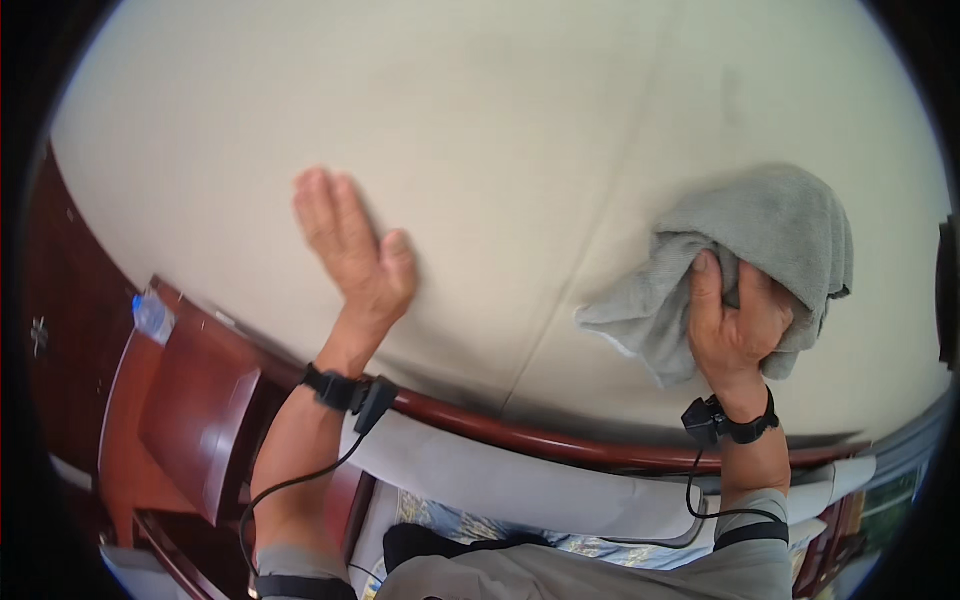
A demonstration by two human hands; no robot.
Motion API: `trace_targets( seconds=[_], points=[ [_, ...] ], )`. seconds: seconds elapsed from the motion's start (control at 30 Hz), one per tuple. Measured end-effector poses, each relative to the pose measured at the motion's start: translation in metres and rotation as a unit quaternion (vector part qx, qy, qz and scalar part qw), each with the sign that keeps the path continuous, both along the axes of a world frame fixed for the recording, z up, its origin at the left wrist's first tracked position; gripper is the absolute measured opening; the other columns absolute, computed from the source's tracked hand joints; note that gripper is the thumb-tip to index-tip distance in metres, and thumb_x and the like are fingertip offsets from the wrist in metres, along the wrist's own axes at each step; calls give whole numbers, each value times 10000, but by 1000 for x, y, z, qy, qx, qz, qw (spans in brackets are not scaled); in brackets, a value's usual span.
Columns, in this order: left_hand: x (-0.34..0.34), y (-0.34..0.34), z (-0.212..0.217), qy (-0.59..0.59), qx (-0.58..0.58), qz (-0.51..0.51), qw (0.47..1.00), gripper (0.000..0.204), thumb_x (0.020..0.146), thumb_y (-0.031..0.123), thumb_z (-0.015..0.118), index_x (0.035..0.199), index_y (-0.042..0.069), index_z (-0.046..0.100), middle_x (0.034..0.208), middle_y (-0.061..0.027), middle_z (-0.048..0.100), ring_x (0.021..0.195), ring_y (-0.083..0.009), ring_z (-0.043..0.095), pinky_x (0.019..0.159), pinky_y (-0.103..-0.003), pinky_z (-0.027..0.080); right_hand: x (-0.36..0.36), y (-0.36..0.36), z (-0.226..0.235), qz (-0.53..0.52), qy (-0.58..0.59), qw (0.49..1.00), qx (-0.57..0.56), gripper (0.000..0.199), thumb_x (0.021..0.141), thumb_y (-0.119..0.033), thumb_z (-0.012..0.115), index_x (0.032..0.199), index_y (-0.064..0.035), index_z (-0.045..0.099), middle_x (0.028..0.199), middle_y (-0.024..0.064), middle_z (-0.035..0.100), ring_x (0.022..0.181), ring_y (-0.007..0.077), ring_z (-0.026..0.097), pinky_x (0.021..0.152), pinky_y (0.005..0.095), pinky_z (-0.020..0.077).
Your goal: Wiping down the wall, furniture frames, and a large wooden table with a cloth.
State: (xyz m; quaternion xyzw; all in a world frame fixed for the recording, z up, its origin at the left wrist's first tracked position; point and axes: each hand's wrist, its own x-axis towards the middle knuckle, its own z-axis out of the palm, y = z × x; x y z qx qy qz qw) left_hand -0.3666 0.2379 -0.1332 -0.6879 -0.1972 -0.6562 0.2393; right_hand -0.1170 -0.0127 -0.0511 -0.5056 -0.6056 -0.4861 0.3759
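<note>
A grey cloth is bunched in my right hand, against the pale wall on the right. My thumb lies on top of the cloth and the other fingers go under its folds, partly hidden. My left hand is stretched out at the wall on the left, fingers straight and thumb apart, with nothing in it. Whether its palm touches the wall, I cannot tell. A dark seam runs down the wall between my hands. Black straps with small devices and cables are around both wrists.
Below the wall runs a dark red wooden rail with grey cushions in front of it. At the left stand a reddish wooden cabinet and a clear plastic bottle. A dark wooden door is at the far left.
</note>
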Motion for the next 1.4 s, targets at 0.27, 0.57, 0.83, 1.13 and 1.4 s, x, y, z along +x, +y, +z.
trace_targets(
  seconds=[0.27,0.57,0.83,1.13,1.4],
  points=[
    [-1,-5,-8,-8,-38,-1,999,642,1051,351,456,1534,-65,377,1625,-278,298,1533,-440,237,1241,-559,155,-53,44,3,21,-48,998,-41,256,876,-43,786,1097,72,723,1072,191,727,971,349,687,898,413,513],
    [-6,-6,-16,44,-35,-50,997,649,1026,426,511,1560,73,411,1623,-228,334,1539,-408,246,1249,-562,156,-107,97,23,-12,-134,988,-79,189,842,-154,805,998,-52,773,1149,121,681,1129,380,564,1024,539,360],
    [-18,-15,-11,114,-174,-72,975,263,805,121,776,1012,23,645,1488,-224,484,1456,-415,380,1180,-534,356,-132,206,59,56,-190,975,-100,184,871,-152,737,1023,-51,761,1023,155,644,1015,392,541,1008,551,403],
    [-103,-56,-116,201,-434,-83,874,468,855,225,749,1265,33,629,1338,-262,576,1244,-449,559,1029,-485,491,-207,305,104,140,-217,966,-5,190,834,-126,743,1002,-37,743,1089,147,646,1128,370,532,1090,547,352],
    [-122,-84,-153,238,-511,-101,820,302,923,306,678,883,12,736,854,-161,711,877,-344,675,849,-456,518,-253,370,139,153,-209,965,43,223,767,-118,772,978,-53,742,1097,130,630,1144,359,512,1113,551,335]
  ],
)
